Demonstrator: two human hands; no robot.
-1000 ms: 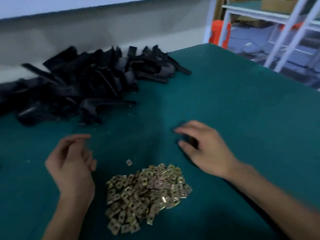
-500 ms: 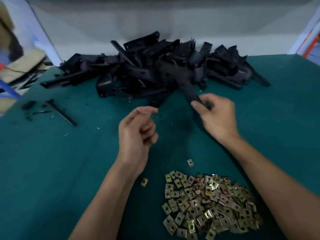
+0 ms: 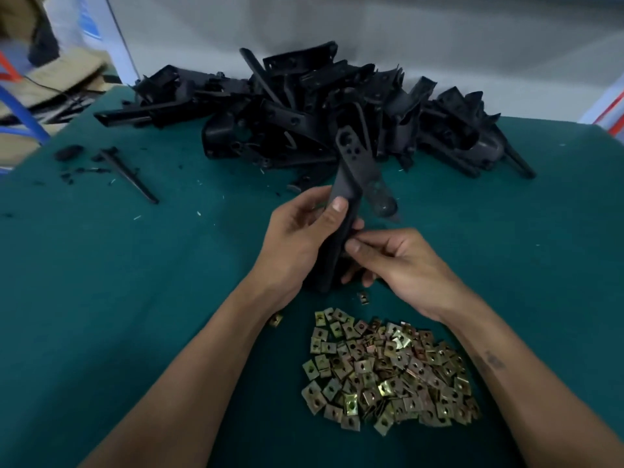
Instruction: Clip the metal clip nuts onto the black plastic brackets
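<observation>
Both hands hold one long black plastic bracket [image 3: 354, 170] above the green table [image 3: 135, 298], its holed end pointing away from me. My left hand [image 3: 297, 241] grips its lower part, thumb on top. My right hand [image 3: 395, 261] pinches the same bracket from the right with thumb and fingers. A heap of brass-coloured metal clip nuts [image 3: 388, 369] lies close to me between my forearms. Two loose clip nuts [image 3: 363, 297] lie just beyond the heap. A big pile of black brackets [image 3: 304, 109] fills the far side of the table.
A thin black strip [image 3: 130, 175] and small black scraps [image 3: 69, 153] lie at the far left. The table's left edge borders cardboard and a blue frame [image 3: 23, 113]. A grey wall [image 3: 405, 35] rises behind the bracket pile.
My right hand pulled a bracket out of the pile toward me. My left hand, empty before, now grips that bracket too. The camera view swung left and then settled.
</observation>
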